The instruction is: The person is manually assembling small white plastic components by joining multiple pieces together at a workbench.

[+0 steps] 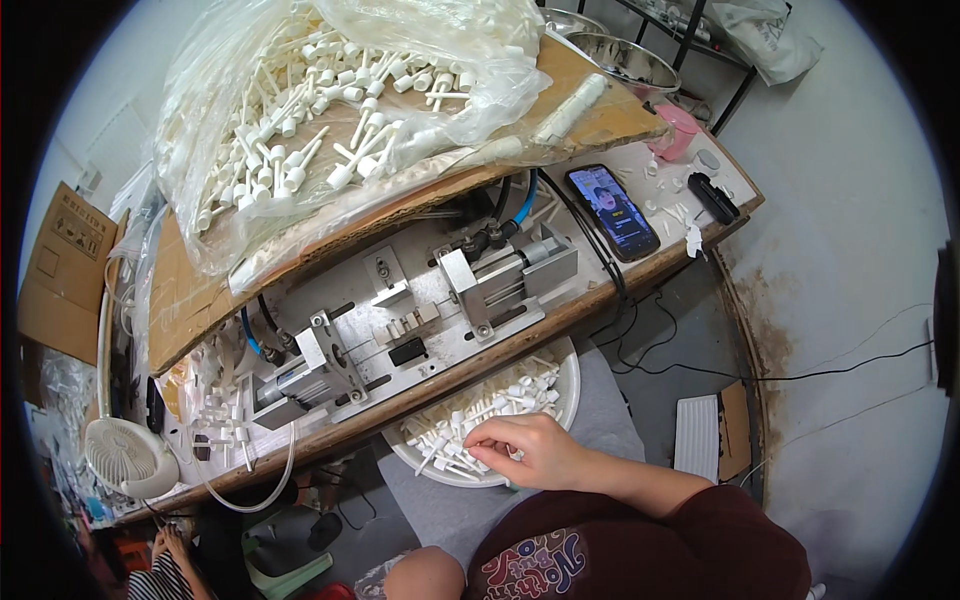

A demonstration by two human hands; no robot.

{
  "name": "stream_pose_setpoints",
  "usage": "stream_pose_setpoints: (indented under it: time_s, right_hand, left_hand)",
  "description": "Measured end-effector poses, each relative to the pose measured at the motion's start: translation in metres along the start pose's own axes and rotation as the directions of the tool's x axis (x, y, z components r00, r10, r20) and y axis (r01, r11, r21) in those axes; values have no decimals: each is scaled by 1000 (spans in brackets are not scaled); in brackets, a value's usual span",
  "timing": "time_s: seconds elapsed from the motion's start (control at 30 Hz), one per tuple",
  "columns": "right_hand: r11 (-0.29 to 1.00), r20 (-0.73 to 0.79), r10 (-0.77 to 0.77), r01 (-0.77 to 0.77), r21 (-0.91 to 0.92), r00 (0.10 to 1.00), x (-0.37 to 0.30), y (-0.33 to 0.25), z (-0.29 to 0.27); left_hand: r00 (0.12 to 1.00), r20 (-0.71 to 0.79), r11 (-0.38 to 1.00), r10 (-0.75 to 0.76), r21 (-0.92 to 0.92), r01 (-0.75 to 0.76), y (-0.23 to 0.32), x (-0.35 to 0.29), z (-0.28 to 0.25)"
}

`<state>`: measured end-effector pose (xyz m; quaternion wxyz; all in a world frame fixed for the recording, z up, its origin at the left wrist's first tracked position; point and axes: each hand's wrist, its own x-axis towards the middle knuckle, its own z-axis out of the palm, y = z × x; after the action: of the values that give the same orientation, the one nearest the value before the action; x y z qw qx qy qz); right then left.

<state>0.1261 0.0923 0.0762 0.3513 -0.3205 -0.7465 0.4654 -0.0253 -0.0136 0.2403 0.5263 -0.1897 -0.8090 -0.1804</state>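
Observation:
My right hand [532,452] hangs over the near right side of a white round basin [572,385], its thumb and fingers closed in a pinch. Whatever sits between the fingertips is too small to make out; a small pale bit shows by the thumb. Beneath the hand, the basin is heaped with white plastic caps with thin stems [450,428]. My left hand is out of view. Just beyond the basin, a metal fixture [408,322] is fixed on the bench, with a small slotted block [412,322] between two pneumatic cylinder clamps [510,278] [312,368].
A cardboard sheet [190,300] above the fixture bears a clear plastic bag [470,120] of similar caps. A phone [612,212] and black clip-like object [712,198] lie right; a white fan [130,457] stands left. Cables hang off the edge. Another person's hands [172,545] show lower left.

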Motion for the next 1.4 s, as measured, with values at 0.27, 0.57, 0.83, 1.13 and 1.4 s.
stream_pose_setpoints:
  time_s: [0.27, 0.57, 0.83, 1.13, 1.4]
  right_hand:
    - [999, 26, -18, 19, -30, 999, 2, -3, 3]
    - [995, 40, -66, 68, -73, 997, 2, -1, 6]
    - [995, 59, -60, 65, -76, 996, 4, -7, 7]
    - [994, 155, -67, 80, -76, 986, -2, -10, 14]
    - [998, 143, -41, 34, 52, 989, 19, -21, -1]
  left_hand:
    - [964, 203, -963, -174, -238, -123, 27, 4, -3]
    - [943, 230, -949, -240, -261, -178, 19, -18, -8]
    - [890, 363, -708, -276, -703, 67, 27, -46, -28]
    - [862, 254, -653, -438, -749, -111, 43, -32, -41]
    - [929, -138, -365, -342, -892, -267, 31, -91, -9]
